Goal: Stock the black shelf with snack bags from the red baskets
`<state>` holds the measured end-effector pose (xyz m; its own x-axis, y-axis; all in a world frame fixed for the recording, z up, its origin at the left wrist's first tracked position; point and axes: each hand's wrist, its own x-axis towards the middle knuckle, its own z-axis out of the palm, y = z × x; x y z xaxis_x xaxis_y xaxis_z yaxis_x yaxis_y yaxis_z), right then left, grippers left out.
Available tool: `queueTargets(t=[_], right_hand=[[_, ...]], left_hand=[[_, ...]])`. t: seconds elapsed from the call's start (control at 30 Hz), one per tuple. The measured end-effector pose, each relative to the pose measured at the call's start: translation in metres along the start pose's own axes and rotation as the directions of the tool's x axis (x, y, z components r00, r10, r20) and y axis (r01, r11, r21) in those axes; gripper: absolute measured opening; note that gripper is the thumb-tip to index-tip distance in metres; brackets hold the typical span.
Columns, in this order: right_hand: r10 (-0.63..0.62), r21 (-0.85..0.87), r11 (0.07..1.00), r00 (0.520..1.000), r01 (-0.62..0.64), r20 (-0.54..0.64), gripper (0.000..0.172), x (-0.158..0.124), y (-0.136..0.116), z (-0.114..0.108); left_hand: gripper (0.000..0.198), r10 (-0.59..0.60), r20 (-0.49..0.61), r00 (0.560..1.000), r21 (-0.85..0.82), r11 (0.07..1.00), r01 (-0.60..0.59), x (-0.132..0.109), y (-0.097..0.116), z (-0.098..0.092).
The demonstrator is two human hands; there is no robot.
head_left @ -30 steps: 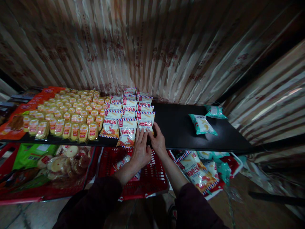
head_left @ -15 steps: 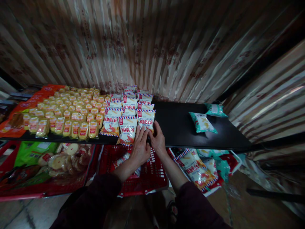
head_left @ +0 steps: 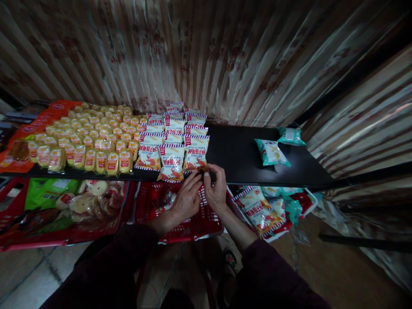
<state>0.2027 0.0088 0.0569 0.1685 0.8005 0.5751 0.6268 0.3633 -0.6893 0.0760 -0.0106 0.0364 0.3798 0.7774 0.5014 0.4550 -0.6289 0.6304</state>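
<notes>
Rows of white snack packs with red and blue trim [head_left: 172, 141] lie on a black shelf [head_left: 238, 165]. My left hand [head_left: 186, 201] reaches to the shelf's front edge, its fingers stretched out and touching the lower corner of the front right pack [head_left: 195, 156]. My right hand [head_left: 216, 189] is beside it at the same edge. Its fingers are bent in towards the left fingertips, and I cannot make out whether they pinch anything. Both sleeves are dark.
Several small yellow packs [head_left: 86, 141] fill the shelf's left part. Two teal packs [head_left: 272, 152] lie to the right. Below stand a red basket [head_left: 180, 214], a bin of round cakes [head_left: 86, 204] and a pile of snack packs [head_left: 260, 210]. A striped curtain hangs behind.
Both hands have drawn back from lying on the front right pack to the shelf's front edge. The right hand's fingers have curled. The view has tilted down a little.
</notes>
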Motion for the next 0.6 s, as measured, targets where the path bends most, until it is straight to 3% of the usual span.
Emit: queueTargets(t=[0.1,0.2,0.27,0.37,0.43,0.5,0.6], right_hand=[[-0.084,0.025,0.996,0.991,0.082,0.108,0.022,-0.019,-0.008,-0.004],[-0.137,0.072,0.990,0.942,0.121,0.305,0.023,-0.047,-0.008,0.000],[-0.118,0.086,0.992,0.888,0.089,0.445,0.027,-0.066,-0.002,0.007],[0.048,0.024,0.997,0.820,-0.075,0.571,0.030,-0.089,0.013,0.022],[0.194,-0.042,0.976,0.772,-0.213,0.606,0.030,-0.100,0.024,0.033],[0.331,-0.102,0.930,0.688,-0.352,0.645,0.033,-0.105,0.035,0.045],[0.418,-0.149,0.879,0.583,-0.453,0.697,0.031,-0.106,0.047,0.063]], left_hand=[[0.048,-0.037,0.110,0.993,-0.029,0.999,0.040,-0.016,-0.002,0.000],[0.045,-0.179,0.261,0.949,-0.042,0.980,0.196,-0.035,-0.007,0.002],[0.041,-0.333,0.341,0.879,-0.010,0.934,0.357,-0.048,-0.014,0.004],[0.035,-0.517,0.435,0.737,0.066,0.835,0.547,-0.062,-0.026,0.008],[0.031,-0.586,0.466,0.663,0.107,0.781,0.615,-0.067,-0.036,0.011],[0.027,-0.629,0.479,0.613,0.131,0.741,0.658,-0.068,-0.046,0.016],[0.017,-0.702,0.490,0.517,0.162,0.656,0.737,-0.068,-0.060,0.028]])
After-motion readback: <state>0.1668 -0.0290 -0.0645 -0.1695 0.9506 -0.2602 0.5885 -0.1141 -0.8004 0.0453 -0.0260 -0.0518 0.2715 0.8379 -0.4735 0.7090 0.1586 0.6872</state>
